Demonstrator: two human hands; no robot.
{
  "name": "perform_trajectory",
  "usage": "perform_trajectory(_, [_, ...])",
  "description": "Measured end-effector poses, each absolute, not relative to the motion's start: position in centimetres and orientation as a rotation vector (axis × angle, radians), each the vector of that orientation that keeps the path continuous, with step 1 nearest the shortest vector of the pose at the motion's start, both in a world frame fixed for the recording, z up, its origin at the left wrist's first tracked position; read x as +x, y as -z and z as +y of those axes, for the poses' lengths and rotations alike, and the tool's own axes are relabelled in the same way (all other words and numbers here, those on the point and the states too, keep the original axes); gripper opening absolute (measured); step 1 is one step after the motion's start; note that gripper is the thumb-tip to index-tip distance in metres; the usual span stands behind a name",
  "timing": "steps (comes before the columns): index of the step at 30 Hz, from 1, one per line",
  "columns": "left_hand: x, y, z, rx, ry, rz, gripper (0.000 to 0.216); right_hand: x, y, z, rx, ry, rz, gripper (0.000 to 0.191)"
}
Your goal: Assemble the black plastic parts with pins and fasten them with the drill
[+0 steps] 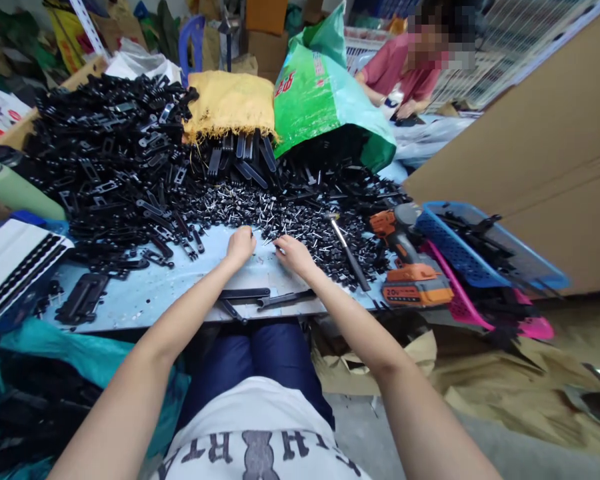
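Left hand (241, 247) is resting mid-bench (213, 247), just short of the pin pile (260, 203), fingers curled closed; can't tell if it's holding anything. Right hand (295, 255) is sitting just beside it, thumb and fingertips nearly meeting, seemingly pinching a small dark pin (279, 249) at the pile's near side. Long black parts (245, 293) are lying along the bench's front edge, between the forearms. Hammer (345, 245) is lying on the pile toward the bench's right edge; drill (404, 250) is standing near the front right corner. Step in hand looks like fingertip picking of pins; next move is probably calling for a fine, steady pinch.
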State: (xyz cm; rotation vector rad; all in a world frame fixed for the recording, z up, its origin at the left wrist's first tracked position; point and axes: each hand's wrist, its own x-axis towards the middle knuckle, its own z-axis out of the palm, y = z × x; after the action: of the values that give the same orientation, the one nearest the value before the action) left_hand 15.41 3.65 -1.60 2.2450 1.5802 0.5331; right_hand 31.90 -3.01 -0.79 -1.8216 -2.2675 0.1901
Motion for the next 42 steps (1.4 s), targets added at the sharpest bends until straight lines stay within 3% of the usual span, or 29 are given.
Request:
perform_trajectory(6, [5.3,4.3,-5.5,2.005,-1.223,1.510,0.027,30.6,1.3,-9.9,-1.502,-0.712,-1.728,0.027])
perform_trajectory(14, [4.1,6.7,-9.1,2.117,-1.332,1.620,0.022,28.6,0.5,-12.0,-1.404,-0.419,-2.165,0.027])
perform_trajectory(22, [2.6,7.0,-9.5,2.563,-1.013,1.225,0.024,28.3,1.4,-12.5,-1.493,-0.389,-2.283,0.030])
perform_trajectory(30, [4.1,3.9,-10.2,2.706,-0.666,1.225,0.032,29.5,4.3,-13.1,-1.303,-0.408,-2.204,0.036])
perform_trajectory(34, [7.0,3.4,-9.8,2.861,-0.347,0.926,0.046,31.3,4.3,-12.9,-1.335,-0.271,-2.482,0.048])
perform_trajectory(38, [8.8,2.7,-8.3,2.827,-0.193,1.032,0.050,32.7,3.4,-12.2,-1.602,-0.031,-2.591,0.060])
perform_trajectory(42, [8.1,0.8,-6.4,2.676,-0.150,0.926,0.045,32.8,1.7,-11.7,-1.615,-0.168,-2.631,0.065])
